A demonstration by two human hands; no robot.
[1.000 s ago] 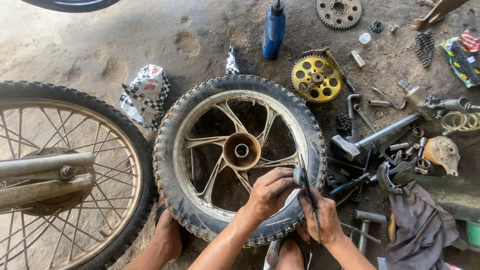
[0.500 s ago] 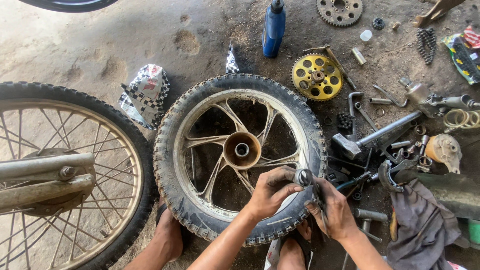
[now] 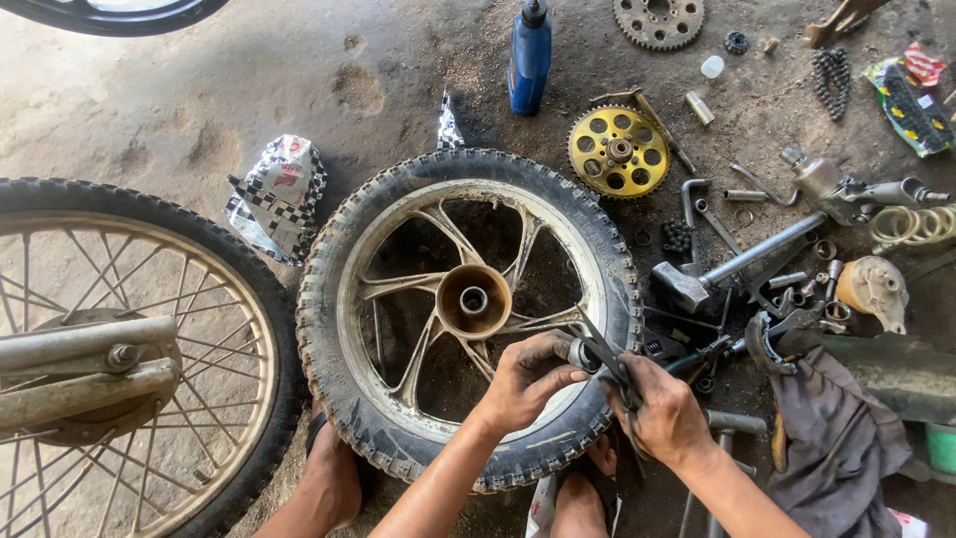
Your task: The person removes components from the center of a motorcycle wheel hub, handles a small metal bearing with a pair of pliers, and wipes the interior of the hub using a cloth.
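Shifted slightly since half a second ago: right hand (image 3: pixel 665 413) and its pliers (image 3: pixel 604 356) drawn a little lower and closer over the rim, left hand (image 3: pixel 526 381) hardly moved; small round metal part (image 3: pixel 579 355), seemingly a bearing, pinched between left thumb and curled fingers just above the near edge of the tyre; pliers gripped in the closed right fist, jaws touching that metal part; both hands meeting over the lower right section of the knobby-tyred alloy wheel (image 3: pixel 470 309), lying flat on the dirt floor (image 3: pixel 199 100) with its brown hub (image 3: pixel 474 300) in the middle; bare feet tucked against the wheel's near side, one foot (image 3: pixel 334 478) at lower left; spoked wheel (image 3: pixel 119 359) just beside it to the left; crumpled chequered wrapper (image 3: pixel 277 194) between the two, further away; blue bottle (image 3: pixel 530 55) upright beyond the wheel; yellow sprocket (image 3: pixel 618 151) to its right, grey sprocket (image 3: pixel 658 20) further off; hammer (image 3: pixel 737 264) among scattered spanners and small parts at right; grey rag (image 3: pixel 832 438) near the right wrist.
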